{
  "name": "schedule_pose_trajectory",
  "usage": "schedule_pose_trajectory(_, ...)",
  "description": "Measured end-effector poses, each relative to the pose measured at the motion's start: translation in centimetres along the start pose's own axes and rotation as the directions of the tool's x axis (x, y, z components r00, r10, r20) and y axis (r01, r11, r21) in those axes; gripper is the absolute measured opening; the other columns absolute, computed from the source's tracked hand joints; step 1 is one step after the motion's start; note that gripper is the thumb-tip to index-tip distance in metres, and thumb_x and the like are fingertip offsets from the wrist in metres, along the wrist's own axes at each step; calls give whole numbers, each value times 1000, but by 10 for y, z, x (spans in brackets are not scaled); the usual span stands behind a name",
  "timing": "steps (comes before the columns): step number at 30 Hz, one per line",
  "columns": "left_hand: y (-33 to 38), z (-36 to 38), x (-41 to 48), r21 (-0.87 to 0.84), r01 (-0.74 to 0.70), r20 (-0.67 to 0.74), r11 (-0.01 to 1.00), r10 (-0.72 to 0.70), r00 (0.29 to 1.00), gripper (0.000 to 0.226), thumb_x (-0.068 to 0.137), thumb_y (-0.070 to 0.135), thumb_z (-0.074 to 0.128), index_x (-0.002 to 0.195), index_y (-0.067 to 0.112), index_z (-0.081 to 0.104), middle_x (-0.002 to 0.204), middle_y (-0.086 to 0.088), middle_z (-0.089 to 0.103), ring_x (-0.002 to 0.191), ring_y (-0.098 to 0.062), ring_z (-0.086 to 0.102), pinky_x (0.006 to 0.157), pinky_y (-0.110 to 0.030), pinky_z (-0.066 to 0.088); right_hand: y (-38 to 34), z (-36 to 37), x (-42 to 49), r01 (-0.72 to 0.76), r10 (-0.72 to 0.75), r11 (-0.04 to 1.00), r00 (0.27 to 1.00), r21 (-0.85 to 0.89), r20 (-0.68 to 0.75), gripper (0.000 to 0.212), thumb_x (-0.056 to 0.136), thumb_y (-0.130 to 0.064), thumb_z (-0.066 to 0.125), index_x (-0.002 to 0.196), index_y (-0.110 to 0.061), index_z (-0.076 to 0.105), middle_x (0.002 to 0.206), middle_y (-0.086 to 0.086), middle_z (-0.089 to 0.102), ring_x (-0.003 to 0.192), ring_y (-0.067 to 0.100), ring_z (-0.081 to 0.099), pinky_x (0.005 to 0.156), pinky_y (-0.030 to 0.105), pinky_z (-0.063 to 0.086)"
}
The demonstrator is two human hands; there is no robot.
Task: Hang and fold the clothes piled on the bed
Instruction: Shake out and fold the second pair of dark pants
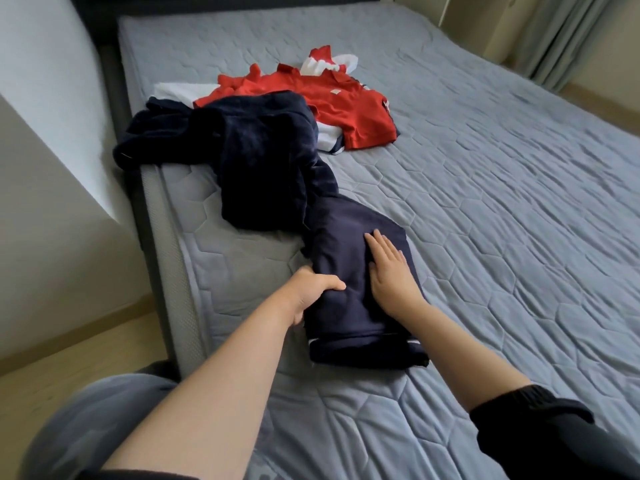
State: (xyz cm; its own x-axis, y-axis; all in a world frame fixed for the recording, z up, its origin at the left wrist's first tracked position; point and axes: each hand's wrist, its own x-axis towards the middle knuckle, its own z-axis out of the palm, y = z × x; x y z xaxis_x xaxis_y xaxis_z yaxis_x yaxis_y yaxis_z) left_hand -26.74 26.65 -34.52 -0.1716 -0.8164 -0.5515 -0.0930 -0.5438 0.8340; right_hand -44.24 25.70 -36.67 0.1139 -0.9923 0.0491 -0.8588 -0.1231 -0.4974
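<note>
Head view, folded navy garment (346, 271) under both hands, left hand (313, 289) gripping its edge, right hand (389, 271) pressing flat.

A folded navy garment (341, 254) with white trim at its near hem lies on the grey-blue quilted bed (502, 209). The left hand (313, 291) grips the garment's left edge, thumb on top. The right hand (389, 271) lies flat on its middle. Touching the garment's far end sprawls a crumpled dark navy piece (263, 157). Farther beyond the garment is a red polo shirt (346, 109) over white cloth (176, 91).
</note>
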Motion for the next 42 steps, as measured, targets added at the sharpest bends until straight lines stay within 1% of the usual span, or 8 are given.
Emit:
schedule_pose_trajectory(8, 114, -8, -21, 641, -165, 35, 750, 186, 982, 12, 61, 22, 71, 68, 18, 63, 56, 7, 66, 52, -11, 63, 45, -17, 45, -55, -96, 50, 335, -378, 877, 924, -344, -64, 103, 69, -8, 67, 153, -16, 8, 159, 14, -6, 147, 31, -8, 116, 44, -5)
schedule_pose_trajectory(15, 167, -47, -71, 985, -166, 123, 46, 488, 864, 21, 67, 26, 68, 75, 25, 48, 78, 3, 62, 79, -25, 62, 60, -27, 37, -117, -137, 78, 573, -574, 625, 798, -531, 186, 104, 65, -34, 79, 150, -25, 19, 160, 8, -7, 146, 29, -12, 115, 52, -3)
schedule_pose_trajectory(19, 179, -87, -109, 989, -56, 125, -138, 568, 814, 32, 73, 23, 62, 64, 26, 32, 67, 8, 48, 70, -24, 53, 58, -29, 32, -172, -138, 85, 695, -665, 549, 700, -464, 260, 80, 62, -45, 79, 131, -19, 47, 160, 5, 10, 147, 26, -2, 115, 55, 2)
schedule_pose_trajectory(24, 167, -161, -188, 979, 178, -83, -98, 605, 792, 25, 75, 25, 60, 76, 27, 36, 64, 11, 39, 62, -18, 39, 51, -29, 25, -273, -114, 75, 806, -791, 476, 567, -354, 228, 37, 72, -37, 69, 97, -17, 51, 101, 2, 62, 112, 25, 55, 117, 44, 14)
schedule_pose_trajectory(27, 133, -212, -252, 943, 333, -246, -28, 617, 748, 24, 75, 25, 60, 79, 28, 37, 70, 9, 49, 65, -20, 47, 55, -31, 35, -347, -81, 46, 852, -848, 411, 488, -324, 207, 27, 78, -26, 61, 83, -19, 35, 63, -6, 49, 68, 22, 55, 110, 33, 29)
schedule_pose_trajectory(30, 86, -258, -325, 869, 492, -415, 55, 621, 665, 24, 78, 31, 60, 88, 24, 40, 85, 4, 57, 74, -22, 54, 62, -32, 38, -420, -42, 3, 905, -922, 306, 359, -297, 145, 24, 81, -22, 56, 83, -18, 32, 61, -7, 39, 61, 21, 41, 71, 27, 39)
schedule_pose_trajectory(32, 50, -282, -376, 805, 581, -527, 121, 597, 605, 28, 80, 38, 62, 93, 23, 42, 93, 4, 57, 87, -22, 57, 70, -32, 39, -468, -16, -31, 937, -951, 230, 274, -265, 145, 20, 84, -22, 52, 84, -17, 33, 64, -5, 39, 65, 21, 39, 49, 26, 19)
schedule_pose_trajectory(42, -167, -419, -563, 509, 827, -839, 239, 352, 415, 28, 79, 27, 60, 102, 17, 49, 81, 2, 56, 71, -20, 50, 101, -36, 33, -674, 168, -208, 995, -948, -92, -72, -50, 311, 18, 83, -16, 51, 83, -14, 33, 69, -2, 41, 61, 22, 39, 60, 29, 22)
